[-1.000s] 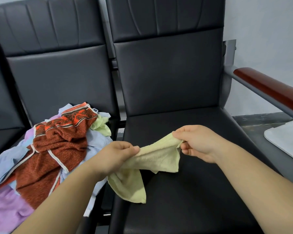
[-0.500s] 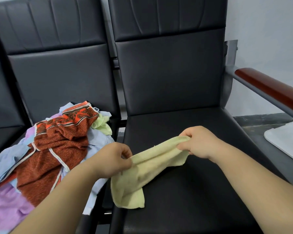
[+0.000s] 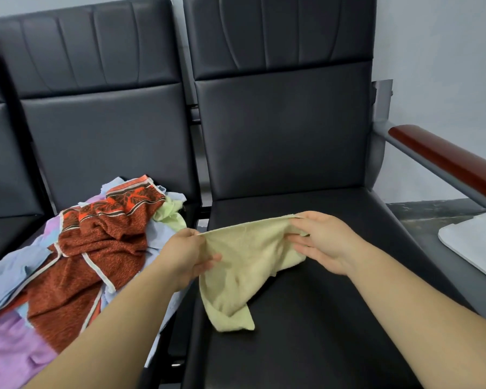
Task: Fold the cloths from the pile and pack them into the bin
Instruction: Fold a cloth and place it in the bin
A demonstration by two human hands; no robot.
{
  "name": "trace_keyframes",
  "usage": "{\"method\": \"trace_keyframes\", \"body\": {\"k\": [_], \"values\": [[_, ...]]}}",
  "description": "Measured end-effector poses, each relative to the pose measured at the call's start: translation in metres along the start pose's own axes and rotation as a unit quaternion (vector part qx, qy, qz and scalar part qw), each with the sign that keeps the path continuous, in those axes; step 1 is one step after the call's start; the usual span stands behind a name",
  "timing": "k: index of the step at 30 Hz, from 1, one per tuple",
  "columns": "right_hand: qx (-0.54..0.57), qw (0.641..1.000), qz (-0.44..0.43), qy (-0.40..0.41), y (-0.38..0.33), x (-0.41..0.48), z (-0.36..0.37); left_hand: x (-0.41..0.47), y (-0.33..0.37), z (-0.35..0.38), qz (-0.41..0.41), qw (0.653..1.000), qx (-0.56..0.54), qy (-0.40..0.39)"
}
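A pale yellow-green cloth (image 3: 242, 265) hangs stretched between my two hands above the black seat (image 3: 306, 332) of the right chair. My left hand (image 3: 188, 254) pinches its left top corner. My right hand (image 3: 320, 242) grips the right top edge, with fingers under the fabric. The lower part of the cloth droops onto the seat in a loose point. The pile of cloths (image 3: 76, 256) lies on the left chair: a rust-orange patterned one on top, with light blue, purple and another yellow-green cloth beneath. No bin is clearly in view.
Two black padded chairs stand side by side with tall backrests (image 3: 281, 122). A red-brown armrest (image 3: 446, 161) on a grey metal frame runs along the right. A white flat object (image 3: 474, 242) lies at the right edge on the floor.
My hands have raised and spread the yellow-green cloth wider, so its top edge is now taut and more of its face is opened out.
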State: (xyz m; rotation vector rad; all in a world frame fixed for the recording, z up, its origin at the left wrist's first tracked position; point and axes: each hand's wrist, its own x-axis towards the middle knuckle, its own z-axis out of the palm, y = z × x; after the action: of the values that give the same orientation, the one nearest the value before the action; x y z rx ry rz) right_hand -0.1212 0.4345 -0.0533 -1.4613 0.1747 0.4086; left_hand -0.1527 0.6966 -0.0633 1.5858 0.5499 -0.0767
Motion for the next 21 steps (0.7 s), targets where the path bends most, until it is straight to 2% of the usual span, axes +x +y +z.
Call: {"method": "trace_keyframes", "body": {"k": [2,6,10,13,15,17,19,21], "values": [[0.023,0.999,-0.042,0.026,0.001,0.006,0.001,0.009,0.003,0.001,0.024,0.992,-0.110,-0.051],[-0.016,0.985,-0.145,0.097,-0.005,0.015,-0.008,0.007,0.024,0.006,0.142,0.973,-0.167,-0.074],[-0.038,0.966,-0.228,0.118,-0.026,0.010,-0.020,-0.004,0.039,0.005,0.240,0.962,-0.121,-0.052],[-0.089,0.956,-0.240,0.142,-0.028,0.002,-0.027,-0.004,0.033,-0.006,0.282,0.959,0.004,-0.032],[-0.161,0.957,-0.198,0.139,-0.021,-0.003,-0.031,-0.001,0.024,-0.012,0.294,0.945,0.144,-0.009],[-0.263,0.952,-0.113,0.108,-0.014,-0.008,-0.036,-0.001,0.013,-0.018,0.288,0.912,0.292,0.004],[-0.359,0.932,-0.003,0.055,-0.008,-0.013,-0.039,-0.002,0.004,-0.024,0.245,0.882,0.403,-0.012],[-0.415,0.905,0.088,0.014,-0.003,-0.018,-0.041,-0.007,0.000,-0.032,0.166,0.879,0.443,-0.068]]}}
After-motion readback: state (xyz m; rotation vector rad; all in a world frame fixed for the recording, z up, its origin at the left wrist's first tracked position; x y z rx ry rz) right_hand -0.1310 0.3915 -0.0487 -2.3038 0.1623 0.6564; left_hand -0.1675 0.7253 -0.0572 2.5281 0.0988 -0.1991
